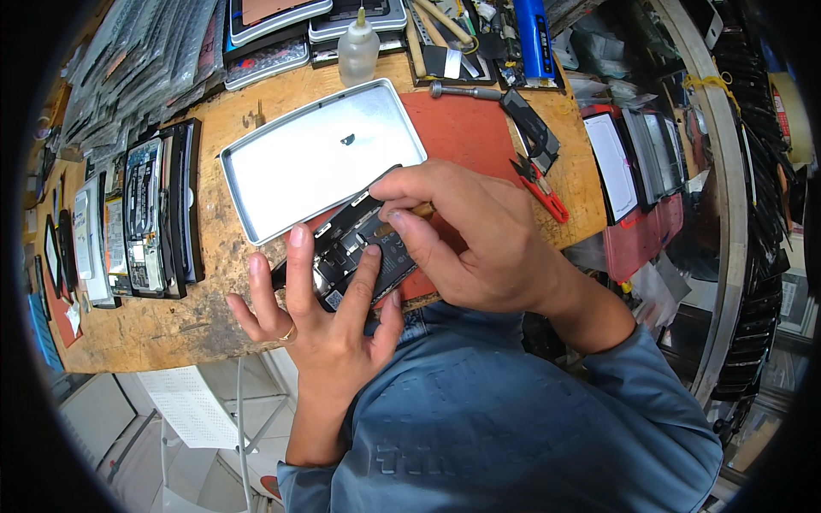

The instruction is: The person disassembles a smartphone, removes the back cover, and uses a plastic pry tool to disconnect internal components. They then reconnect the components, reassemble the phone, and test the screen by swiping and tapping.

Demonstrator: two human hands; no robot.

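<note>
While opened devices (147, 214) stand in a row well left of the fingers, a shallow pale tray (291, 179) lies beyond the fingertips. The left hand (329, 342) spreads its fingers wide, index touching an opened phone (398, 263) beneath both hands; the right hand (479, 235) pinches a slim brownish tool (422, 209); red-handled cutters (544, 195) lie right of its fingers.

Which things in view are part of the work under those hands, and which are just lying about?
In the work:
opened phone, left hand touching it
slim brownish tool, pinched by right hand
shallow tray, perhaps: a small dark piece lies in it

Lying about:
red-handled cutters
bottle
bubble-wrap pile
</note>
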